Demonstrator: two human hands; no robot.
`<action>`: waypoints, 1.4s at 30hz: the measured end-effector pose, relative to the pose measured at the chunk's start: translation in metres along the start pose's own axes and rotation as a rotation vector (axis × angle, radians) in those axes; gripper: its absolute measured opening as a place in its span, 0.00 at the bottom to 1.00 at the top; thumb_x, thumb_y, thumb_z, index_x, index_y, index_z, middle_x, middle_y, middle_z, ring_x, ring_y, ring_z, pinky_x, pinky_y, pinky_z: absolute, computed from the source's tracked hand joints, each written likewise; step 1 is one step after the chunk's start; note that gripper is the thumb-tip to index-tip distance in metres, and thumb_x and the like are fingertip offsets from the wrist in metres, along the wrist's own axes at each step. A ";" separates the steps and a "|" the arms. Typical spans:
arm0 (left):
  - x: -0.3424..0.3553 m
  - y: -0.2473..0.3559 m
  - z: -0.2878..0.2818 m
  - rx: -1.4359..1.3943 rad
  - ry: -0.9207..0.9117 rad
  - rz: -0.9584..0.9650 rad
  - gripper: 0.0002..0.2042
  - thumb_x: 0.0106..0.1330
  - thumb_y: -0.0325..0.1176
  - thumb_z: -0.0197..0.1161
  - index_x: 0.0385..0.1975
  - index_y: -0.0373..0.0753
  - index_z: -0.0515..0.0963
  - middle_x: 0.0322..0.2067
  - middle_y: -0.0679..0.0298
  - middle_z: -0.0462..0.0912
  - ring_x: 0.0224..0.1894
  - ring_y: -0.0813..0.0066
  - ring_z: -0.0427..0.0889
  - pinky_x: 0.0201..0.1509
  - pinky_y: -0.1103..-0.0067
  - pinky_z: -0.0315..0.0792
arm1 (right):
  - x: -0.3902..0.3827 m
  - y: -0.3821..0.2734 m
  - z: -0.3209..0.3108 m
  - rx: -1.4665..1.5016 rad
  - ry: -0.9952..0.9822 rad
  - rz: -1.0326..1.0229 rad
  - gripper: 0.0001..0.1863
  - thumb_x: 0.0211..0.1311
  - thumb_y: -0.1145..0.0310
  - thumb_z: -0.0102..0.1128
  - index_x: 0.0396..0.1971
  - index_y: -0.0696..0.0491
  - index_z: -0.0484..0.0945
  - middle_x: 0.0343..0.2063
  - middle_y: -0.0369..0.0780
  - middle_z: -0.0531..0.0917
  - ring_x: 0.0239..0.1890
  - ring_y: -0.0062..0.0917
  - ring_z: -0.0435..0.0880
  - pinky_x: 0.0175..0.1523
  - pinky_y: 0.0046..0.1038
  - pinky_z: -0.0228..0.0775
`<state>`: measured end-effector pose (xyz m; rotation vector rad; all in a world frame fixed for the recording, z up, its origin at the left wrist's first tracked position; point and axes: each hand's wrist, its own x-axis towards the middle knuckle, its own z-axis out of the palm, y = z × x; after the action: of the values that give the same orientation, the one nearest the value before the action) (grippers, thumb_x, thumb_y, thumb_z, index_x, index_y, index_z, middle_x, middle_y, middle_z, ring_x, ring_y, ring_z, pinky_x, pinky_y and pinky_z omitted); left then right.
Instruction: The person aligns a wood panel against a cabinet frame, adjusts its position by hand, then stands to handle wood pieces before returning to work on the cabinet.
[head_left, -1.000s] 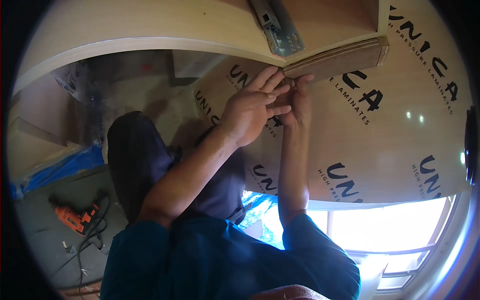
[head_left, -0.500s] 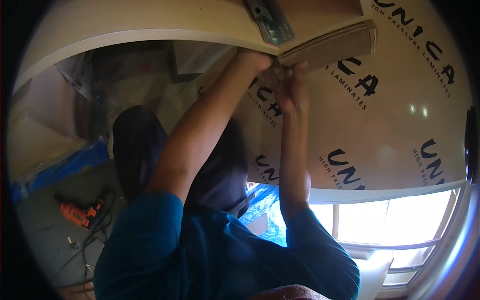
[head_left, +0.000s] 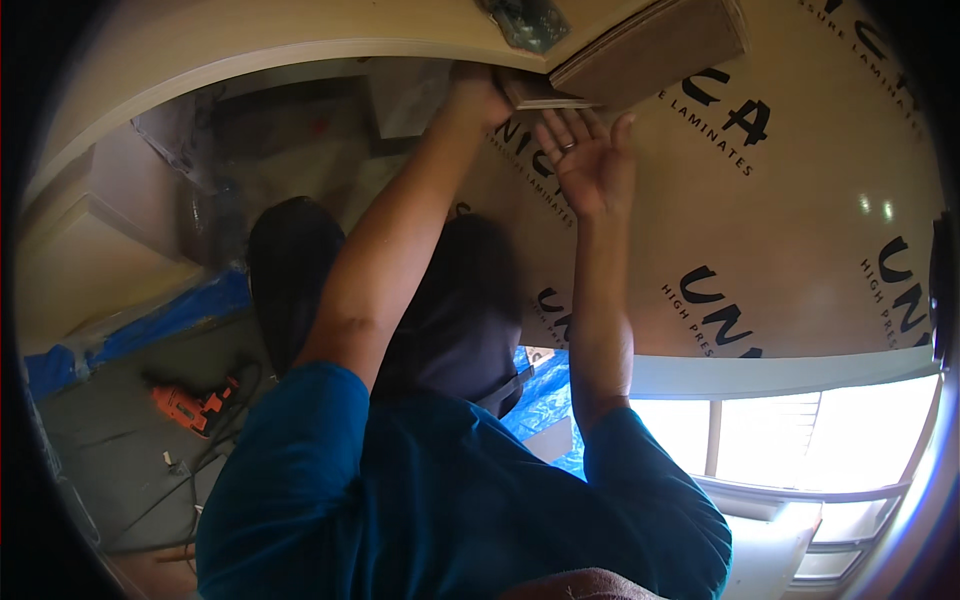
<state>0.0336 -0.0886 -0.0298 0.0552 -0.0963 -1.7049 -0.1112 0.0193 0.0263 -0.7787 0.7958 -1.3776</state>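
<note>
Reaching up, the left hand (head_left: 478, 92) clenched the end of a brown wood piece (head_left: 650, 55) under the panel's (head_left: 780, 220) top edge, while the right hand (head_left: 592, 160) stayed apart, fingers spread.

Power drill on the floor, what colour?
Orange power drill with a black cord, lower left in the head view.
</note>
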 end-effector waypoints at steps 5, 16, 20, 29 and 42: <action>-0.015 0.042 -0.041 0.107 -0.290 0.018 0.24 0.79 0.47 0.42 0.58 0.30 0.71 0.51 0.45 0.80 0.52 0.50 0.81 0.58 0.56 0.78 | 0.003 0.036 -0.008 0.022 -0.010 0.099 0.46 0.72 0.35 0.43 0.73 0.59 0.49 0.67 0.56 0.67 0.69 0.51 0.67 0.71 0.50 0.61; -0.062 0.062 -0.071 0.352 -0.028 -0.067 0.33 0.78 0.59 0.37 0.68 0.36 0.63 0.64 0.49 0.72 0.63 0.50 0.75 0.66 0.58 0.71 | 0.014 0.062 -0.044 -0.109 0.029 0.327 0.42 0.74 0.35 0.37 0.69 0.58 0.61 0.60 0.49 0.77 0.60 0.42 0.78 0.62 0.42 0.71; -0.076 0.070 -0.094 0.369 -0.058 -0.051 0.36 0.77 0.62 0.37 0.69 0.35 0.62 0.64 0.48 0.72 0.65 0.50 0.73 0.67 0.57 0.70 | 0.038 0.048 -0.071 -0.599 -0.070 0.262 0.36 0.76 0.41 0.45 0.66 0.59 0.67 0.60 0.47 0.78 0.57 0.36 0.80 0.59 0.38 0.72; -0.095 0.068 -0.109 0.536 -0.022 -0.101 0.36 0.74 0.64 0.46 0.68 0.38 0.66 0.63 0.55 0.74 0.63 0.57 0.76 0.64 0.61 0.73 | 0.041 0.033 -0.076 -0.570 -0.154 0.242 0.29 0.74 0.50 0.55 0.63 0.59 0.73 0.56 0.44 0.82 0.53 0.28 0.82 0.56 0.30 0.75; -0.088 0.063 -0.141 0.577 0.153 -0.183 0.33 0.75 0.61 0.49 0.66 0.40 0.70 0.61 0.61 0.77 0.60 0.66 0.78 0.66 0.66 0.70 | 0.045 0.058 -0.092 -0.544 -0.193 0.220 0.33 0.66 0.58 0.68 0.66 0.56 0.70 0.53 0.39 0.81 0.46 0.26 0.83 0.42 0.31 0.78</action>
<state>0.1210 -0.0147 -0.1660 0.6384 -0.4787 -1.7992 -0.1575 -0.0248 -0.0726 -1.1848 1.0837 -0.8773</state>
